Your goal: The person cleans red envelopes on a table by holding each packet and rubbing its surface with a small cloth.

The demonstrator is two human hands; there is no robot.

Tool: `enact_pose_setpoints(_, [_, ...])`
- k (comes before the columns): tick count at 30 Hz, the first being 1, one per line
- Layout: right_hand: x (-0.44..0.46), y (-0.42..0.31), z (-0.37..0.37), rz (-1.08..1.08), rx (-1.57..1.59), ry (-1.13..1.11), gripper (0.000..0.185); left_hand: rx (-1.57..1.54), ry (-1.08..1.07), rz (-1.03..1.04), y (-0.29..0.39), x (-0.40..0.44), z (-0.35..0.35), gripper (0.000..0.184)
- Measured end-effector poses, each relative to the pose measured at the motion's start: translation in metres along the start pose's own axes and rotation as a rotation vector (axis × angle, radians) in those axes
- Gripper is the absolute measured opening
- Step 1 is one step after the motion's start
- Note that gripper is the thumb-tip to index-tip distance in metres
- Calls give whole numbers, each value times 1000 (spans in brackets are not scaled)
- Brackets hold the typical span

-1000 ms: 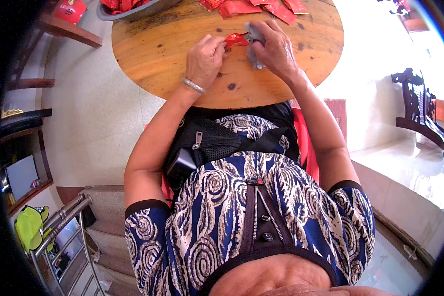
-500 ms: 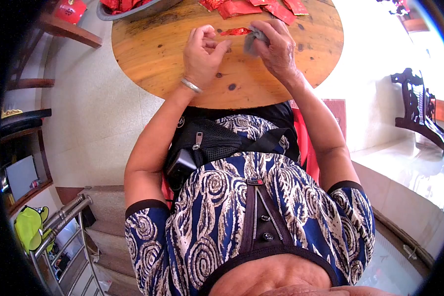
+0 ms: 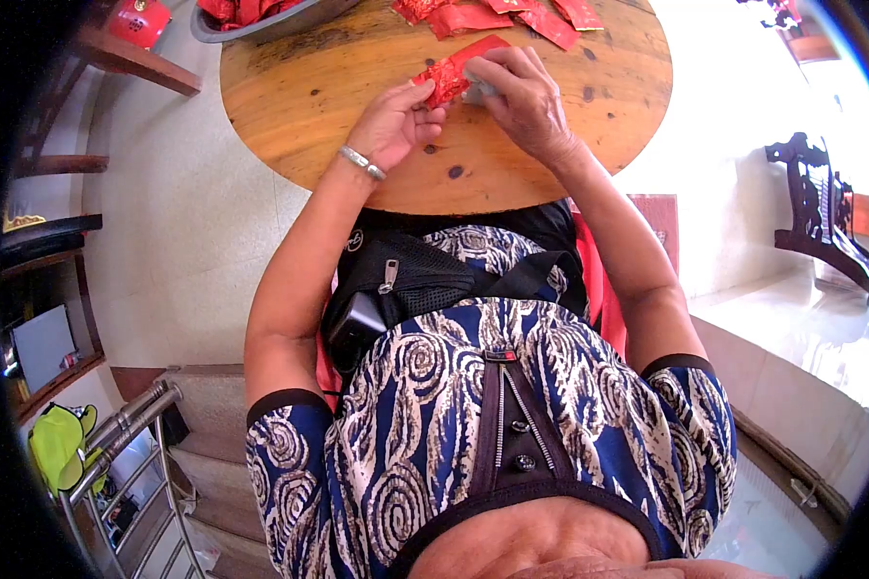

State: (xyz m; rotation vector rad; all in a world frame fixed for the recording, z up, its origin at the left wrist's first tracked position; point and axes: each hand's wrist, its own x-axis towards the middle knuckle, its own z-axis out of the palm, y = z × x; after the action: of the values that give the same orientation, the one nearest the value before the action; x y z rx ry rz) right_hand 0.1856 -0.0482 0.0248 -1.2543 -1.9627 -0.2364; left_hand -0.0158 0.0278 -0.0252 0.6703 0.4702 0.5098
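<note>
Both hands (image 3: 463, 113) raised close together

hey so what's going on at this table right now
A person sits at a round wooden table, working on a red packet. The left hand grips one end, while the right hand holds what looks like a grey cloth against it. More red packets lie loose beyond the hands, and a grey basin of red items sits off to the left.
</note>
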Motion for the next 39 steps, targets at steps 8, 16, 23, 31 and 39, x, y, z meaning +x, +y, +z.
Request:
enact_pose_setpoints(8, [-5,27,-2,485,165,242,43,455,320,33,-1,-3,14,22])
enact_pose_setpoints(16, [-2,19,7,532,328,378,37,556,351,8,-2,-1,18,21])
enact_pose_setpoints(23, [-5,-5,25,274,140,105,36,566,352,-14,-3,-3,23,22])
enact_pose_setpoints(31, [-8,-19,25,366,210,-118,30,582,376,-10,-3,-3,23,24])
enact_pose_setpoints(39, [-16,-2,39,143,-88,-145,26,599,375,7,-4,-3,23,24])
